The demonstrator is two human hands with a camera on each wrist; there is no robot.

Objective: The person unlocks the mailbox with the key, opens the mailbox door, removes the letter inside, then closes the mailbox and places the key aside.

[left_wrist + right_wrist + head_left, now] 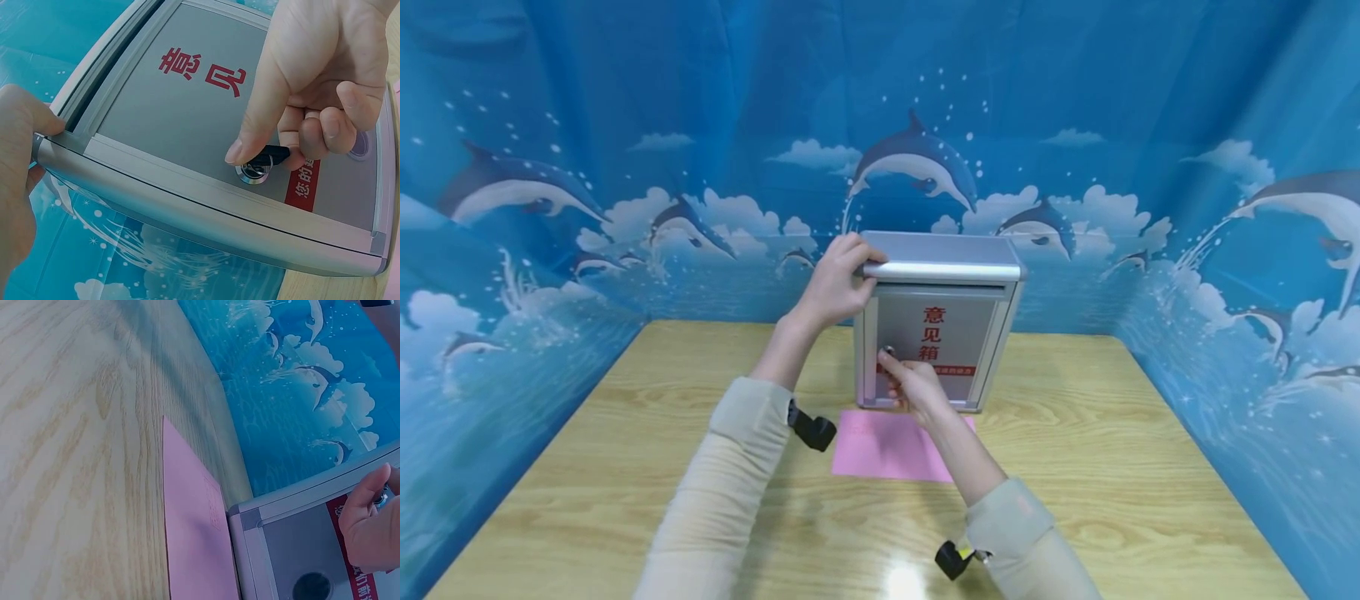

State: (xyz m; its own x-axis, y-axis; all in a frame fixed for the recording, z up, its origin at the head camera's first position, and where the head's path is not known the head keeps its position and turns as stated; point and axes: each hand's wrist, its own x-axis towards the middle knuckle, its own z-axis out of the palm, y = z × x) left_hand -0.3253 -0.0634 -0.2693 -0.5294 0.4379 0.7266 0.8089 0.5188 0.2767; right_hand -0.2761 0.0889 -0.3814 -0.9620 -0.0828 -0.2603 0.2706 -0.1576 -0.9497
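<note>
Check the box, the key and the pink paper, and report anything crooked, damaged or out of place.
Nothing stands out. The box stands upright and undamaged on the table; the right hand pinches the key in its lock, the left hand grips its top, and the pink paper lies flat.

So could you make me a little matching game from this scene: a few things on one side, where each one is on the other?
Things:
1. left hand
2. right hand
3. pink paper
4. key

Places:
A. flat on the table, in front of the box
B. in the lock
C. gripping the box's top corner
D. pinching the key

Pairs: 1-C, 2-D, 3-A, 4-B
</note>
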